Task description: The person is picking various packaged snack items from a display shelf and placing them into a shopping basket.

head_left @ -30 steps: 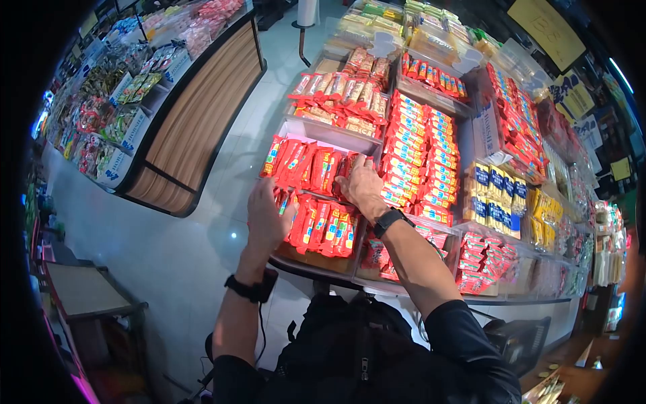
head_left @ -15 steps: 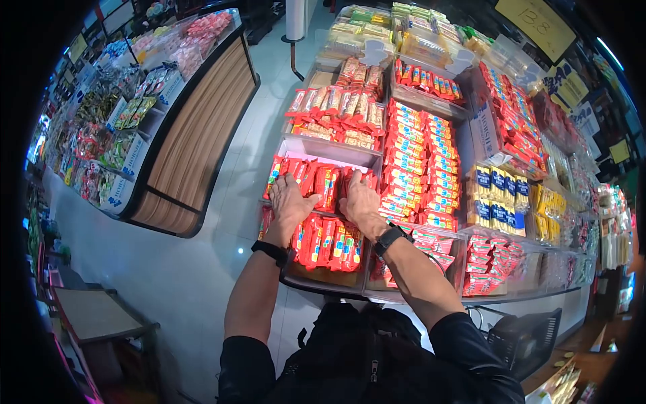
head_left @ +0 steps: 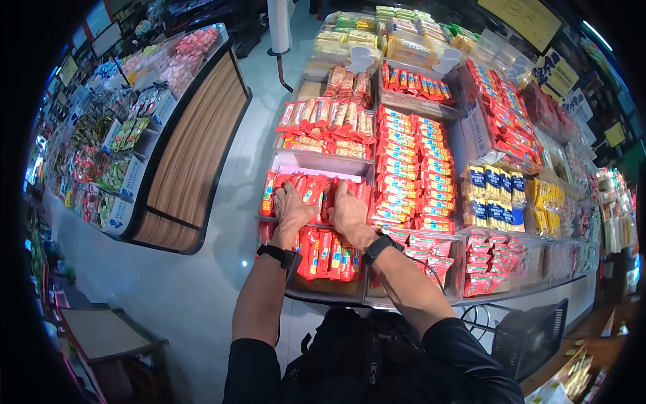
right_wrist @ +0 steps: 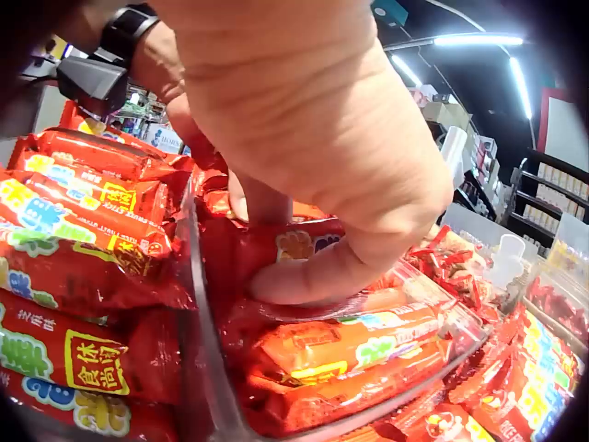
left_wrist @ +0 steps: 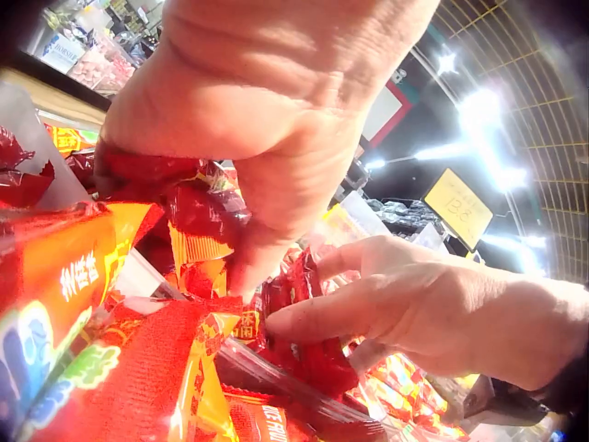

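Both hands are in the upper compartment of red packets (head_left: 309, 187) in the head view. The left hand (head_left: 293, 210) lies over the packets on the left side; in the left wrist view its thumb and curved fingers straddle a red packet (left_wrist: 198, 221). Beside it, the right hand (head_left: 349, 212) grips a packet near the compartment's right side. The right wrist view shows the right thumb pressed on that shiny red packet (right_wrist: 317, 262), with a finger behind it. The left fingertips are partly hidden.
A clear divider (right_wrist: 210, 341) separates this compartment from the nearer one with more red packets (head_left: 328, 254). Stacked red packets (head_left: 397, 168) stand to the right, brown-and-red ones (head_left: 330, 116) behind. A wood-panelled counter (head_left: 195, 148) is across the aisle.
The left hand has moved right and forward from the bin's left edge onto the packets. The right hand remains at the packets on the right; the head view has shifted slightly.
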The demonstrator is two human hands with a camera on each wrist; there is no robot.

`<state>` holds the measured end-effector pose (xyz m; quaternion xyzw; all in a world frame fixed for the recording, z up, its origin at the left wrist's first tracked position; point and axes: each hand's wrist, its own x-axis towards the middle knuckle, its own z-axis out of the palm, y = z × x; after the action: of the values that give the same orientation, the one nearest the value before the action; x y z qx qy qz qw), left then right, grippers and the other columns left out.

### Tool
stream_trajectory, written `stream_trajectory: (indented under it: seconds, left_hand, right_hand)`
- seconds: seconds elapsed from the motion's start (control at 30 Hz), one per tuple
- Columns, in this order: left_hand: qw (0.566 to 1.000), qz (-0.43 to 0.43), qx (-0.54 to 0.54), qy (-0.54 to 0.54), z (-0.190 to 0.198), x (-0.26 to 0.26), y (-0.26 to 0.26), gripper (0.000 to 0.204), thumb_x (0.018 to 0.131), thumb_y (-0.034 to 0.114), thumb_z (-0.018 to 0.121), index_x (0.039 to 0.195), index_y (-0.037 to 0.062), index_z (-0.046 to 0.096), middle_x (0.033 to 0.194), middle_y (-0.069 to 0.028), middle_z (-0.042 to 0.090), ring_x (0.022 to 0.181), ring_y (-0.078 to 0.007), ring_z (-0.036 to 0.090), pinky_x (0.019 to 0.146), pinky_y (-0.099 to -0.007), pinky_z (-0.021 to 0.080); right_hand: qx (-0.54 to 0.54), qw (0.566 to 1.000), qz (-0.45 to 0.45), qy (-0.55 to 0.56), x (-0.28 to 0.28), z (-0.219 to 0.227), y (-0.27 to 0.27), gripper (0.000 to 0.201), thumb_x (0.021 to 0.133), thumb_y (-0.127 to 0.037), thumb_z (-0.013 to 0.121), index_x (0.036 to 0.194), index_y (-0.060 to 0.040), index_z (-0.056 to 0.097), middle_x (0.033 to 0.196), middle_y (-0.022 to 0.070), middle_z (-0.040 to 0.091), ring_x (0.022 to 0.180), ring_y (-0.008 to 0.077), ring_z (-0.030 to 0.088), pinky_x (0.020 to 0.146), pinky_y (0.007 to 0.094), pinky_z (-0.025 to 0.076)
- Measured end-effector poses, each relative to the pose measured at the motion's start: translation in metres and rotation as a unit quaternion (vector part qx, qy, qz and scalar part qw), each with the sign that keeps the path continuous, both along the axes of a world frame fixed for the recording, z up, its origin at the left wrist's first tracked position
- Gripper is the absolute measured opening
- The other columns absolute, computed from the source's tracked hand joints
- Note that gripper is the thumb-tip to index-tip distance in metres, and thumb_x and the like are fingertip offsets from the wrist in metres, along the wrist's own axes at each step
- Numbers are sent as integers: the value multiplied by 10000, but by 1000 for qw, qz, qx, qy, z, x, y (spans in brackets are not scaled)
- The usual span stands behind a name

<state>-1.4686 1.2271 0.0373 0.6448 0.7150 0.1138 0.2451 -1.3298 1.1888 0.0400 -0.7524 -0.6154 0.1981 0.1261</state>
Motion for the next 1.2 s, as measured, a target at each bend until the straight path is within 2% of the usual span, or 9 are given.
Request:
stream_trajectory:
  seconds: [0.13, 0.4, 0.53, 0.63, 0.73, 0.87, 0.97, 1.07, 1.2]
  left_hand:
    - [1000, -5, -2, -25, 1, 0, 2, 867, 599, 251, 871, 1258, -55, 397, 1263, -290, 441, 1223, -428, 416, 1044, -459, 368]
    - [996, 31, 17, -86, -9, 3, 2, 841, 544, 235, 904, 1172, -83, 442, 1206, -329, 507, 1180, -446, 480, 991, -479, 409]
    - [979, 34, 53, -195, -26, -4, 5, 795, 550, 195, 887, 1154, -109, 469, 1149, -324, 561, 1109, -418, 561, 939, -447, 454]
    - [967, 64, 41, -242, -29, -11, 7, 757, 570, 132, 847, 1172, -116, 462, 1155, -287, 568, 1111, -368, 564, 952, -417, 448]
    - [950, 82, 23, -301, -22, -11, 3, 786, 594, 9, 777, 1267, -94, 384, 1203, -213, 535, 1139, -292, 535, 967, -383, 438]
    - [892, 32, -27, -450, -34, -24, 9, 789, 635, -67, 733, 1326, -41, 353, 1190, -164, 550, 1065, -235, 586, 907, -368, 487]
    - [876, 22, -21, -481, -29, -25, 8, 773, 653, -96, 720, 1330, -5, 358, 1171, -142, 576, 995, -206, 624, 846, -359, 524]
    - [812, 4, -69, -579, 12, -24, -3, 755, 641, -80, 743, 1305, -2, 392, 1147, -123, 595, 1006, -218, 626, 844, -368, 531]
    - [865, 19, -41, -500, 8, -31, 2, 714, 631, -75, 744, 1272, 11, 441, 1109, -105, 619, 989, -222, 638, 853, -368, 531]
  right_hand:
    - [-15, 994, -35, 103, 5, -5, 3, 667, 719, -227, 754, 1195, 29, 363, 970, 283, 631, 901, 438, 639, 775, 481, 510]
    - [-29, 959, -64, 276, 11, -36, 15, 396, 730, -189, 790, 1058, -37, 627, 935, 164, 685, 882, 293, 656, 782, 403, 493]
    - [-1, 962, -78, 261, 6, -35, 14, 406, 751, -149, 777, 1098, -24, 608, 934, 150, 681, 847, 228, 644, 771, 362, 502]
    - [-18, 932, -94, 350, 7, -30, 14, 422, 746, -98, 776, 1108, 12, 590, 952, 142, 683, 885, 232, 648, 790, 355, 510]
    - [22, 838, -121, 532, 4, -16, 9, 562, 708, -138, 804, 1154, 64, 528, 1020, 177, 658, 943, 263, 633, 834, 374, 498]
    - [-4, 805, -132, 578, 4, -72, 29, 423, 724, -16, 785, 1084, 38, 571, 998, 122, 669, 883, 210, 639, 789, 343, 528]
    - [-50, 780, -131, 610, 7, -53, 24, 455, 708, -45, 797, 1074, 53, 544, 996, 125, 641, 879, 197, 611, 786, 338, 510]
    - [-50, 744, -110, 657, 7, -37, 19, 601, 670, -124, 831, 1097, 100, 473, 1001, 132, 581, 903, 204, 550, 806, 341, 464]
    - [-62, 722, -88, 684, 5, -42, 18, 717, 678, -130, 825, 1203, 119, 405, 1122, 166, 546, 1014, 227, 530, 889, 371, 442]
